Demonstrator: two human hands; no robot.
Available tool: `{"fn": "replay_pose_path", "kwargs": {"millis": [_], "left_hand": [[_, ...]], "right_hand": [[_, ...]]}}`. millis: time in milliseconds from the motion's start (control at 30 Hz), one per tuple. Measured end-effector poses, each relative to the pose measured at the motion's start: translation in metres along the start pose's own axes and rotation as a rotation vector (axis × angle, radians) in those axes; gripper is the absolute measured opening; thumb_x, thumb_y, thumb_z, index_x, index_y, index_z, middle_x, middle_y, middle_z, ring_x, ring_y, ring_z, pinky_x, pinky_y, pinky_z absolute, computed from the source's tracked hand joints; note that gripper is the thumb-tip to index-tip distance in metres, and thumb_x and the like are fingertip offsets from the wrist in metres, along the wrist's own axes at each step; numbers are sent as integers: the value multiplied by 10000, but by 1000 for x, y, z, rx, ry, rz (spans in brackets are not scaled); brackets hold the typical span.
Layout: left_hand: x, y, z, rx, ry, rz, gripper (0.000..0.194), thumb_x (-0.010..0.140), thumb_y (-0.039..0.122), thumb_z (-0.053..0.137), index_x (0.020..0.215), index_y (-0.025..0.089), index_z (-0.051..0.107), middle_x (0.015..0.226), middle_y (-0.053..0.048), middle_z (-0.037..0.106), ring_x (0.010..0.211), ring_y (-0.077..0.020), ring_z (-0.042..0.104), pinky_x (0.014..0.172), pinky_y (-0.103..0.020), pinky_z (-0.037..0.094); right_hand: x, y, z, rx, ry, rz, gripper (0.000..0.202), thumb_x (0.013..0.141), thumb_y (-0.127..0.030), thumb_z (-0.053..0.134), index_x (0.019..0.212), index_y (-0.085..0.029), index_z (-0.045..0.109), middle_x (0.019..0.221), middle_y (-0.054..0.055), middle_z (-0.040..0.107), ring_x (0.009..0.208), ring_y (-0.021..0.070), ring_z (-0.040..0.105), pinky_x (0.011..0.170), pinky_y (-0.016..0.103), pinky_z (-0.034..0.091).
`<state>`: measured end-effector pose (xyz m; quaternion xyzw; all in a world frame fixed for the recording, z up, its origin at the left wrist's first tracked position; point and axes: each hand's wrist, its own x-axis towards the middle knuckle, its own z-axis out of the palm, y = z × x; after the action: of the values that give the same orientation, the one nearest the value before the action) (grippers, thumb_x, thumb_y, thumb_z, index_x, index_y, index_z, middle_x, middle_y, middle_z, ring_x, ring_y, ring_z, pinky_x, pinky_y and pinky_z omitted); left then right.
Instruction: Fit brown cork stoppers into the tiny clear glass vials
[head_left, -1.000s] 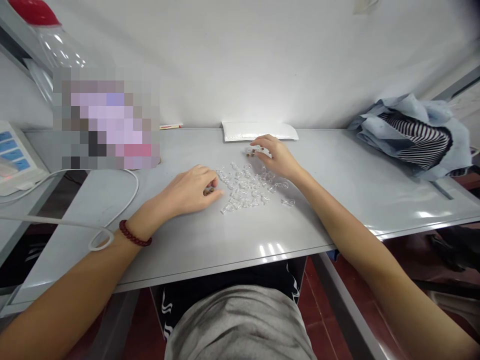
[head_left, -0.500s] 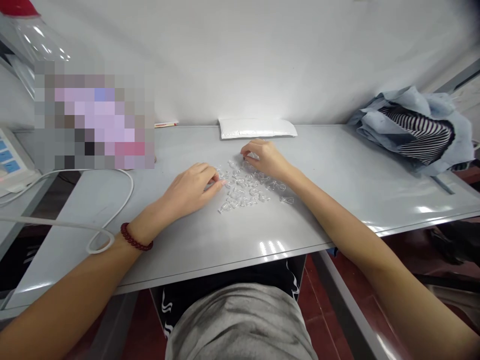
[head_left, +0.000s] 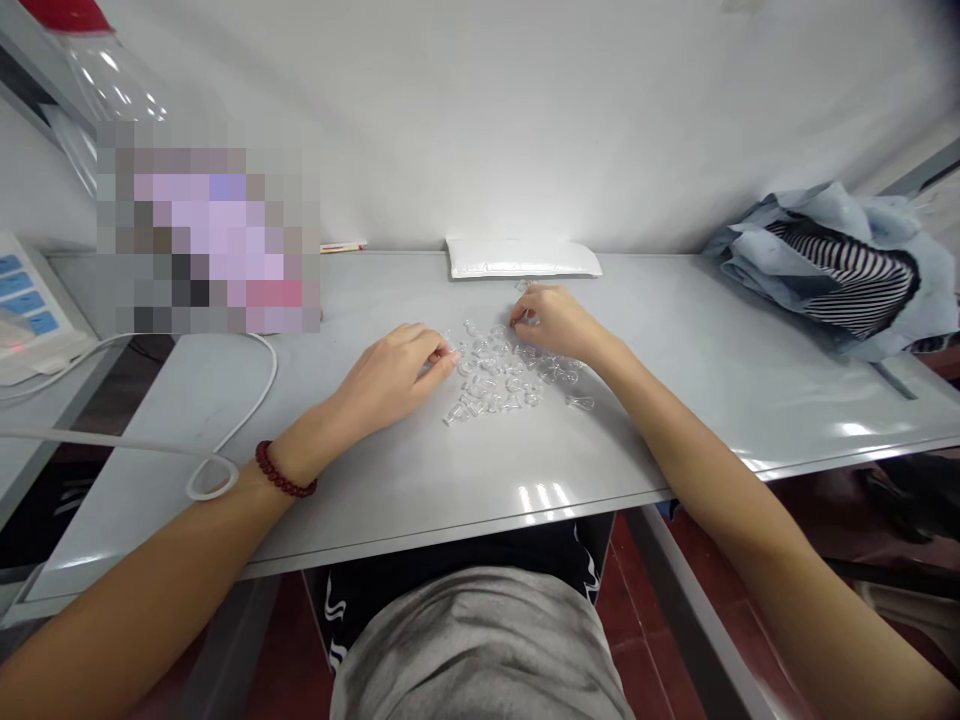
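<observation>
Small clear plastic pieces (head_left: 480,385), some flared like tiny bottles or funnels, lie loosely spread over the grey table. My left hand (head_left: 397,375) rests at the left edge of this spread, its fingers curled in and the thumb close to them. Whatever it may hold is hidden. At the far right of the pieces, my right hand (head_left: 559,322) has thumb and fingertips pinched together. A tiny dark spot shows at those fingertips, too small to name. One clear piece (head_left: 525,285) lies just behind the right hand, and another (head_left: 580,402) sits apart at the near right.
A white padded packet (head_left: 525,260) lies against the wall. Bunched blue cloth with striped fabric (head_left: 840,270) is at the right. A white cable (head_left: 262,400) loops over my left forearm near a power strip (head_left: 34,310). A clear red-capped bottle (head_left: 112,80) stands far left, beside a blurred-out area.
My right hand has moved a little to the right over the pieces, uncovering a clear piece behind it. My left hand has stayed nearly in place. The whole view has shifted slightly.
</observation>
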<state>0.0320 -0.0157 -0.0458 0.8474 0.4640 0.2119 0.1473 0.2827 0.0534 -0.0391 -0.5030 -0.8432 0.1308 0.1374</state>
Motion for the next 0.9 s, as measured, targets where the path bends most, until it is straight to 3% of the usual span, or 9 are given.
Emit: {"fn": "replay_pose_path", "kwargs": {"millis": [133, 300, 367, 467, 733, 900], "left_hand": [[1, 4, 0, -44, 32, -14, 309, 950, 395, 428, 844, 165, 605, 850, -61, 641, 811, -210, 586, 731, -340, 433], [1, 18, -2, -166, 92, -27, 356, 983, 387, 378, 746, 180, 544, 675, -2, 550, 613, -146, 491, 620, -290, 384], [0, 24, -3, -192, 114, -16, 367, 984, 356, 357, 689, 186, 495, 620, 10, 497, 575, -133, 453, 584, -281, 360], [-2, 27, -4, -206, 105, -37, 340, 957, 328, 384, 674, 182, 502, 601, 15, 493, 549, -123, 424, 551, -275, 335], [-1, 27, -8, -326, 0, -122, 324, 899, 355, 466, 657, 167, 570, 576, 36, 459, 539, -102, 372, 514, -256, 292], [-3, 15, -18, -315, -42, -135, 222, 844, 346, 534, 716, 181, 610, 637, 22, 586, 608, -125, 504, 585, -253, 378]], "right_hand": [[-5, -11, 3, -10, 65, -87, 87, 759, -81, 602, 819, -121, 651, 898, 127, 639, 844, 237, 578, 738, 352, 452], [-24, -48, 7, 75, 201, -448, 62, 871, -137, 528, 875, -161, 585, 863, 76, 638, 805, 199, 568, 763, 341, 440], [-31, -61, 9, 76, 242, -526, 98, 904, -140, 484, 868, -171, 570, 851, 73, 633, 802, 197, 558, 755, 339, 433], [-36, -66, 11, 106, 249, -538, 111, 924, -141, 474, 884, -168, 574, 840, 69, 633, 787, 189, 553, 735, 326, 424], [-35, -58, 5, 234, 110, -519, 111, 920, -228, 569, 869, -154, 634, 837, 47, 667, 736, 162, 568, 740, 316, 425], [-31, -38, -8, 251, -39, -408, 131, 877, -285, 621, 840, -167, 665, 857, 62, 683, 788, 192, 604, 757, 348, 455]]}}
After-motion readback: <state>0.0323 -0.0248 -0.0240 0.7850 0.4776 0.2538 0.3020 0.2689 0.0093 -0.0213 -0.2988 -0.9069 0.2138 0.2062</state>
